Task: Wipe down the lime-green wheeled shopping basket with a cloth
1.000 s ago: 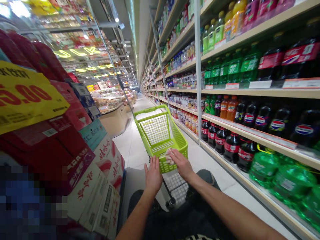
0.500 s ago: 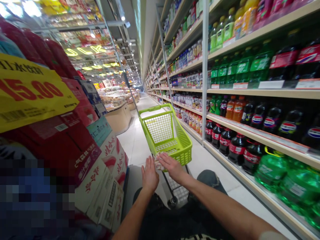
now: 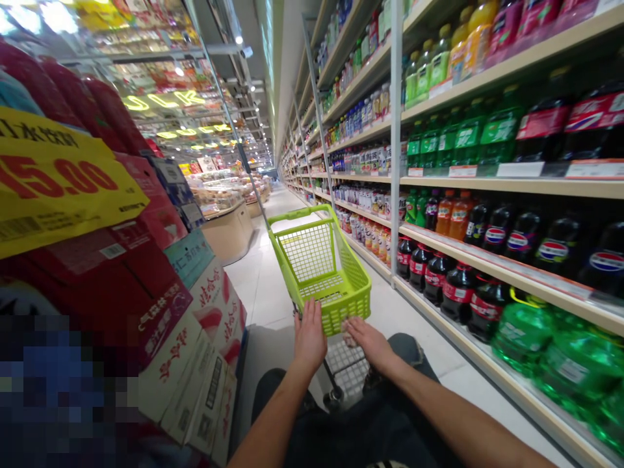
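Observation:
A lime-green shopping basket [image 3: 348, 302] sits on a cart frame in front of my knees. My left hand [image 3: 311, 335] is at the basket's near side, fingers stretched out and holding nothing. I cannot tell whether its fingertips touch the plastic. Just right of it, at the basket's near lower corner, my right hand [image 3: 369, 343] has its fingers closed over a crumpled pale cloth [image 3: 349, 333], mostly covered by the fingers. Beneath the basket a wire lower rack [image 3: 345, 365] shows between my legs.
Drink shelves [image 3: 507, 185] line the right side, with large green bottles [image 3: 524, 328] at the bottom. Stacked cartons [image 3: 209, 312] and a yellow price sign [image 3: 63, 182] stand close on the left. A tiled aisle [image 3: 275, 221] runs ahead past a display counter [image 3: 229, 234].
My right hand has moved right along the basket's near side with the cloth. My left hand has shifted right and slightly up, and the two hands are farther apart.

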A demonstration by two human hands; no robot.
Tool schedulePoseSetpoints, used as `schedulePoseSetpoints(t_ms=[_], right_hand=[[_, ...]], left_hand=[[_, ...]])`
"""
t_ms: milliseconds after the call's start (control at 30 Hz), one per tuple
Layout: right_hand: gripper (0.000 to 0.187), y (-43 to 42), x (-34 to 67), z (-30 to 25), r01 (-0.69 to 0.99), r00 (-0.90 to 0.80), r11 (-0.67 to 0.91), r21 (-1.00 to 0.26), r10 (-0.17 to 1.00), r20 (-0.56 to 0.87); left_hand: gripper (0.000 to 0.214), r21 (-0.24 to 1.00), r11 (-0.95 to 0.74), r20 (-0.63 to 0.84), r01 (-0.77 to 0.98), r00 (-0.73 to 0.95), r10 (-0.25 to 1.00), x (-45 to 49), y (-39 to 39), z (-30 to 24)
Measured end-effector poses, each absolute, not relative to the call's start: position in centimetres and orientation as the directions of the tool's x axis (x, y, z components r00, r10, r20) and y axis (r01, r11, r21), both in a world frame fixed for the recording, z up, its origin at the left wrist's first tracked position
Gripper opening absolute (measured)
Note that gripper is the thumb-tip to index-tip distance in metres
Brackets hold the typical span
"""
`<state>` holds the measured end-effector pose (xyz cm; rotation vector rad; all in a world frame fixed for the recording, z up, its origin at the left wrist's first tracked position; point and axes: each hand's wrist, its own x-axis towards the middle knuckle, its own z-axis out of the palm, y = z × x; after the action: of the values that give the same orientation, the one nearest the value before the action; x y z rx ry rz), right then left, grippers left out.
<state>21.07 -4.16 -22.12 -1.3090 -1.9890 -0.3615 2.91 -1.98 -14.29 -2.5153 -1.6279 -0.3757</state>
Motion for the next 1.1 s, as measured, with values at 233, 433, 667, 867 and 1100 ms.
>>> schedulePoseSetpoints(t_ms=[233, 433, 667, 867, 1100], right_hand=[[0.054, -3.9, 23.2, -19.0, 0.877, -0.096, 0.426, -0.223, 0.610, 0.786], [0.047, -4.6, 23.9, -22.8, 0.899, -0.141, 0.395, -0.189, 0.671, 0.728], [0.057, -3.7, 25.5, -19.9, 0.899, 0.032, 0.325, -0.293, 0.619, 0.784], [0.055, -3.7, 25.4, -23.7, 0.914, 0.034, 0.262, -0.309, 0.710, 0.704], [0.057, -1.6, 26.9, -16.5, 0.907, 0.088, 0.290, -0.304, 0.577, 0.812]], left_hand=[[0.070, -0.023, -0.440, 0.242, 0.898, 0.432, 0.869, 4.2, -1.5, -14.2], [0.069, -0.054, -0.458, 0.175, 0.887, 0.460, 0.870, 4.2, -1.5, -14.8], [0.074, -0.080, -0.458, 0.170, 0.885, 0.465, 0.869, 3.7, -1.7, -14.6], [0.074, -0.088, -0.462, 0.187, 0.882, 0.471, 0.862, 3.2, -1.3, -14.8], [0.070, -0.083, -0.371, 0.202, 0.925, 0.380, 0.903, 2.6, -0.6, -14.6]])
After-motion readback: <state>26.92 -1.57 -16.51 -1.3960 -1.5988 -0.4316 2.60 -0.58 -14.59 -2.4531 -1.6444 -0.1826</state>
